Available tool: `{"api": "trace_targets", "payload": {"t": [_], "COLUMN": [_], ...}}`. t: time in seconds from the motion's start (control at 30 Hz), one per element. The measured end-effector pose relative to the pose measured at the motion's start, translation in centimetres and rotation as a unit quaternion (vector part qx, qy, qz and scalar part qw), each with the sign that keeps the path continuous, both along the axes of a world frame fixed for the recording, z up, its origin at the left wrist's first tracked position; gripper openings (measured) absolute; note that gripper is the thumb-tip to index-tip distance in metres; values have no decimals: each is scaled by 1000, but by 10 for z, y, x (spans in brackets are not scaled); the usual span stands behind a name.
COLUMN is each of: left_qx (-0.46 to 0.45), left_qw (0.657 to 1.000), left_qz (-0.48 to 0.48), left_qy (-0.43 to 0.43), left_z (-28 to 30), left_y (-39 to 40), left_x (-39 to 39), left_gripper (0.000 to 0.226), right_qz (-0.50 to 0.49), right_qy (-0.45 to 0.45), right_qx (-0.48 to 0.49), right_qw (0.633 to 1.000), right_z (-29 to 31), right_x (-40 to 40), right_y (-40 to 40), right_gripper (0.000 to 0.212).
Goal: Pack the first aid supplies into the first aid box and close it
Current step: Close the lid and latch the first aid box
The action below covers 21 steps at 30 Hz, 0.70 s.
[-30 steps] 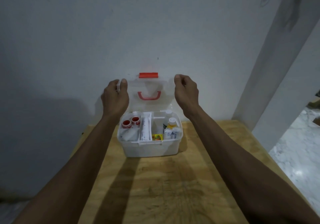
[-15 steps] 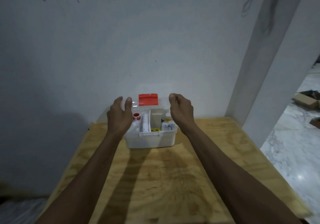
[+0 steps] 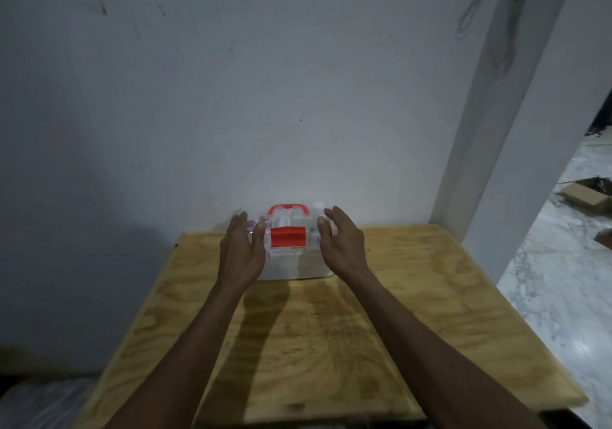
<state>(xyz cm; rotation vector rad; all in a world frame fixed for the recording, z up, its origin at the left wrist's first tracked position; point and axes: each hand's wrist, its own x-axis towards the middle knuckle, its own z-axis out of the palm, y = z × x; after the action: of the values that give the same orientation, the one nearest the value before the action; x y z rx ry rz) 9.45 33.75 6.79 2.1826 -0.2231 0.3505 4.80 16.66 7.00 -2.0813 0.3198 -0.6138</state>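
The translucent white first aid box (image 3: 298, 268) stands at the far edge of the wooden table (image 3: 331, 336), against the wall. Its clear lid (image 3: 299, 220) lies down over the box, the red handle (image 3: 288, 208) on top and the red latch (image 3: 287, 236) facing me at the front. Supplies show only faintly through the plastic. My left hand (image 3: 241, 253) pinches the lid's left end between thumb and fingers. My right hand (image 3: 342, 244) holds the lid's right end the same way.
A white wall rises directly behind the box and a white pillar (image 3: 490, 163) stands at the table's right rear corner. Right of the table is marble floor with a cardboard box (image 3: 583, 195) lying on it.
The lid has swung from upright down onto the box, with both my hands following it down. The supplies that were open to view now sit under the lid. The view has tilted upward.
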Motion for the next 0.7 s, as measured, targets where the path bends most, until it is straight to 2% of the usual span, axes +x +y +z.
{"api": "trace_targets", "payload": {"t": [0.3,0.5,0.7], "left_qx": [3,-23,-1], "left_qw": [1000,997,996], "left_qz": [-4,-7,-32], "left_qy": [18,76,81], "left_z": [-4,7,3], "left_y": [4,-1,7], "left_x": [3,13,11], "left_gripper": [57,76,68], "right_qz": [-7,29,61], "right_qy": [3,60,82], "right_qx": [-5,-3,2], "right_qw": [1000,998,995], "right_z": [-4,8,7], "right_x": [-2,5,-1], "right_y": [1,5,2], "right_gripper": [42,56,58]}}
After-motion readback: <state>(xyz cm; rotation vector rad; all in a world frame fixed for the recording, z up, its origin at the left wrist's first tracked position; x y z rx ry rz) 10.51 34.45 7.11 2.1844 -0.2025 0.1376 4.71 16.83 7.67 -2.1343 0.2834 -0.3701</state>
